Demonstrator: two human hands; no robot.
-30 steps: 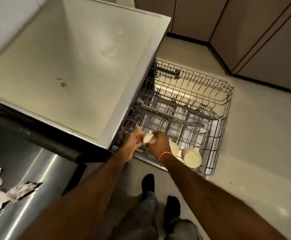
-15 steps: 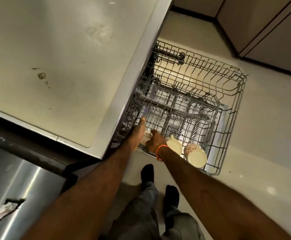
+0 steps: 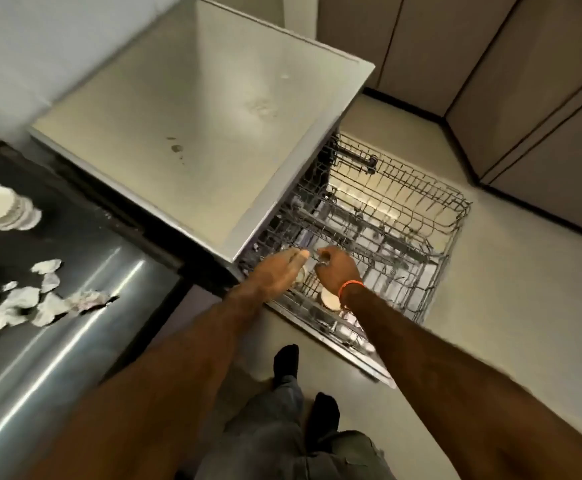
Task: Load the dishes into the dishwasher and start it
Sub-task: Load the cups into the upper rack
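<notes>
The dishwasher [image 3: 213, 140] stands open with its wire rack [image 3: 456, 216] pulled out over the floor. My left hand [image 3: 279, 271] reaches over the rack's near left corner with its fingers stretched out, holding nothing. My right hand [image 3: 338, 271], with an orange band at the wrist, hovers beside it with curled fingers; blur hides whether they grip anything. A cream cup [image 3: 329, 299] lies in the rack just under my right wrist. Another pale cup [image 3: 300, 274] shows between my two hands. My right forearm hides the rack's near right corner.
A stack of white dishes [image 3: 2, 209] stands on the steel counter [image 3: 85, 327] at the left, with several crumpled paper scraps [image 3: 23, 303] near it. Cabinet doors [image 3: 525, 98] line the far right. My feet [image 3: 286, 358] stand on the floor by the rack's front.
My view has swung back and left, bringing the counter and dish stack into sight. Both hands have risen off the cup in the rack's near corner. The patterned cup is now hidden behind my right forearm.
</notes>
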